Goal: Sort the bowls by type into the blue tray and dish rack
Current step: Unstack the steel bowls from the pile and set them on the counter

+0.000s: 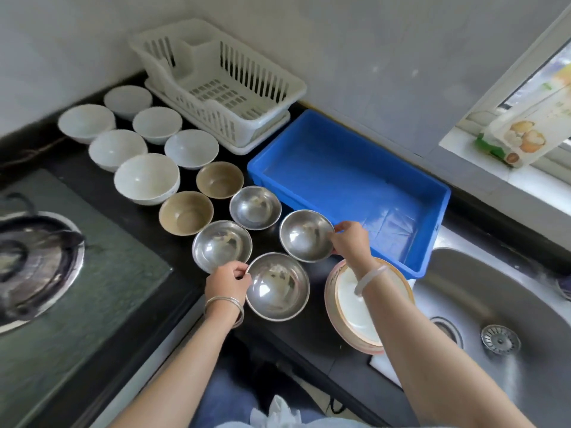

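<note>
Several steel bowls stand on the black counter. My left hand (227,281) grips the left rim of the nearest steel bowl (277,287). My right hand (349,240) pinches the right rim of another steel bowl (306,235) beside the blue tray (349,186), which holds nothing. Two more steel bowls (222,245) (255,207) sit just behind. Two brown bowls (186,212) (219,179) and several white bowls (146,178) stand further left. The white dish rack (222,84) at the back holds nothing.
A gas hob (40,261) fills the left side. A steel sink (500,307) lies at the right, with a pink-rimmed plate stack (343,307) on the counter edge under my right forearm. A carton (525,131) stands on the window sill.
</note>
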`<state>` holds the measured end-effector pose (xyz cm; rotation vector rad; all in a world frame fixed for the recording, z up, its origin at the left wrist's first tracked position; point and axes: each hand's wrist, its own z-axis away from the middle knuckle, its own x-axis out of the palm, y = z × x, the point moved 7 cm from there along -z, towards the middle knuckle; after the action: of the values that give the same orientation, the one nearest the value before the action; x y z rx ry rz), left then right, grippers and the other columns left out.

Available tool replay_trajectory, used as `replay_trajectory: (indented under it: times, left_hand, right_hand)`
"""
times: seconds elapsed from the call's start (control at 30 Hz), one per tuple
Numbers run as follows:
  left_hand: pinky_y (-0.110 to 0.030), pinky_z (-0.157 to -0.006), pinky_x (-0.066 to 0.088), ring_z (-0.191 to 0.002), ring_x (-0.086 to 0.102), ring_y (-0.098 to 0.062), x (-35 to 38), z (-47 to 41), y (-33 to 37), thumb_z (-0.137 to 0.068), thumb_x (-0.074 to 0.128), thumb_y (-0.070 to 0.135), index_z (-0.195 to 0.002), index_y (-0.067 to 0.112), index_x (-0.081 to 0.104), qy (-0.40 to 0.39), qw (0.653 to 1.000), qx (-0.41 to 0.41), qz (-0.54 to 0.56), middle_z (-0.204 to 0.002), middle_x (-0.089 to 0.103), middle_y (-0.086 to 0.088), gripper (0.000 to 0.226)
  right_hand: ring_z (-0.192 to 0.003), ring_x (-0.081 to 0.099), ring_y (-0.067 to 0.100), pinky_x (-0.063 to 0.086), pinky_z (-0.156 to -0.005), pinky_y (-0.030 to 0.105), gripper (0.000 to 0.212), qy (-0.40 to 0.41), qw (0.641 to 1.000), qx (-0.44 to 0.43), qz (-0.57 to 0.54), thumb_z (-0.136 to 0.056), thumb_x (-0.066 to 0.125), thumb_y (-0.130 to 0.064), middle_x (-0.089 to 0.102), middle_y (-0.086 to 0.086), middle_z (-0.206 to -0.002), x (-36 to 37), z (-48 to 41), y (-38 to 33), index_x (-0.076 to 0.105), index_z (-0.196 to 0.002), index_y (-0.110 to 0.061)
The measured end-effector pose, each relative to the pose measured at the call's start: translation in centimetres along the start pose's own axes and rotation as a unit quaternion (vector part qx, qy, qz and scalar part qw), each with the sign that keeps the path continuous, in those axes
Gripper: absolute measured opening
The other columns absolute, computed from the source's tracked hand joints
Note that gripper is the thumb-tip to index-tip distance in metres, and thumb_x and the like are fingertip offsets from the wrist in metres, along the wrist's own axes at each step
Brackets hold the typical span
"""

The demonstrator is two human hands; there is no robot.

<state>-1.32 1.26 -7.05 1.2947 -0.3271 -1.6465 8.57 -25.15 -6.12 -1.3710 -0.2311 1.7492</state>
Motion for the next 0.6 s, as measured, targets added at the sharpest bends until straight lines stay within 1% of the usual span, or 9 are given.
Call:
replay_trajectory:
  times: [0.07, 0.13, 0.17, 0.23, 0.3, 0.33, 0.43, 0.5, 0.6]
  left_hand:
    - [-0.021, -0.076, 0.042, -0.097, 0.064, -0.021, 0.1, -0.2, -0.3, -0.084, 0.059, 0.012, -0.1, 0.012, 0.069, 0.0, 1.0, -0.006, 0.0, -0.1, 0.073, -0.004, 0.019]
    - [-0.022, -0.078, 0.043, -0.098, 0.064, -0.021, 0.3, -0.4, -0.5, -0.084, 0.059, 0.012, -0.1, 0.013, 0.069, 0.0, 1.0, -0.011, 0.002, -0.101, 0.072, -0.004, 0.019]
    - [-0.023, -0.077, 0.043, -0.097, 0.064, -0.021, 0.3, -0.4, -0.6, -0.084, 0.059, 0.012, -0.1, 0.013, 0.069, 0.001, 1.0, -0.012, 0.001, -0.1, 0.072, -0.003, 0.019]
    - [-0.023, -0.074, 0.042, -0.095, 0.064, -0.021, 0.4, -0.5, -0.6, -0.084, 0.059, 0.013, -0.098, 0.014, 0.069, 0.003, 1.0, -0.011, -0.003, -0.099, 0.072, -0.002, 0.018]
    - [-0.024, -0.074, 0.042, -0.092, 0.064, -0.02, 0.5, -0.5, -0.7, -0.084, 0.059, 0.012, -0.097, 0.014, 0.069, 0.006, 1.0, -0.008, -0.003, -0.097, 0.072, -0.002, 0.017]
    - [-0.024, -0.073, 0.042, -0.089, 0.064, -0.019, 0.5, -0.5, -0.7, -0.083, 0.059, 0.012, -0.095, 0.014, 0.069, 0.009, 1.0, -0.009, -0.001, -0.095, 0.072, -0.002, 0.016]
    - [-0.025, -0.069, 0.043, -0.078, 0.059, -0.017, 0.3, -0.6, -0.9, -0.082, 0.061, 0.012, -0.089, 0.014, 0.067, 0.026, 1.0, -0.01, 0.005, -0.09, 0.071, -0.002, 0.009]
    - [-0.026, -0.068, 0.043, -0.076, 0.059, -0.016, 0.3, -0.6, -1.0, -0.082, 0.062, 0.012, -0.086, 0.014, 0.066, 0.033, 0.999, -0.009, 0.006, -0.088, 0.07, -0.001, 0.006]
    - [-0.028, -0.07, 0.047, -0.077, 0.06, -0.018, 0.3, -0.6, -0.9, -0.083, 0.061, 0.012, -0.087, 0.013, 0.066, 0.039, 0.999, -0.007, 0.012, -0.089, 0.07, -0.002, 0.007]
  right_hand:
    - [-0.075, 0.064, 0.039, 0.057, -0.075, 0.049, 0.011, -0.005, 1.0, 0.006, 0.028, -0.071, 0.049, 0.0, 0.058, 0.018, -0.069, 0.5, 0.0, -0.1, 0.057, -0.067, -0.006]
    - [-0.067, 0.056, 0.032, 0.055, -0.066, 0.042, 0.012, -0.01, 0.999, 0.017, 0.047, -0.073, 0.048, 0.0, 0.055, 0.017, -0.069, 0.8, 0.1, -0.1, 0.054, -0.065, -0.007]
    - [-0.066, 0.053, 0.029, 0.05, -0.06, 0.036, 0.012, -0.011, 0.998, 0.02, 0.054, -0.074, 0.049, -0.001, 0.055, 0.016, -0.069, 1.0, 0.2, -0.1, 0.053, -0.064, -0.007]
    - [-0.064, 0.049, 0.028, 0.039, -0.052, 0.028, 0.015, -0.013, 0.997, 0.026, 0.067, -0.076, 0.049, -0.001, 0.055, 0.014, -0.067, 1.3, 0.2, -0.2, 0.05, -0.062, -0.008]
    - [-0.062, 0.046, 0.028, 0.032, -0.045, 0.025, 0.019, -0.014, 0.997, 0.029, 0.068, -0.077, 0.048, -0.001, 0.053, 0.013, -0.065, 1.7, 0.2, -0.2, 0.048, -0.06, -0.008]
    - [-0.062, 0.046, 0.028, 0.031, -0.044, 0.024, 0.02, -0.014, 0.997, 0.031, 0.067, -0.077, 0.048, -0.001, 0.055, 0.013, -0.066, 1.9, 0.1, -0.2, 0.047, -0.058, -0.009]
    - [-0.065, 0.054, 0.029, 0.036, -0.049, 0.025, 0.019, -0.025, 0.997, 0.043, 0.065, -0.078, 0.048, -0.002, 0.063, 0.015, -0.07, 2.6, 0.1, -0.1, 0.053, -0.061, -0.008]
    - [-0.068, 0.054, 0.029, 0.041, -0.057, 0.027, 0.015, -0.023, 0.997, 0.048, 0.06, -0.077, 0.048, -0.002, 0.066, 0.017, -0.076, 2.9, 0.2, 0.1, 0.054, -0.064, -0.007]
    - [-0.071, 0.059, 0.03, 0.047, -0.064, 0.032, 0.018, -0.014, 0.997, 0.053, 0.047, -0.077, 0.048, -0.003, 0.069, 0.02, -0.082, 3.1, 0.1, 0.4, 0.05, -0.06, -0.009]
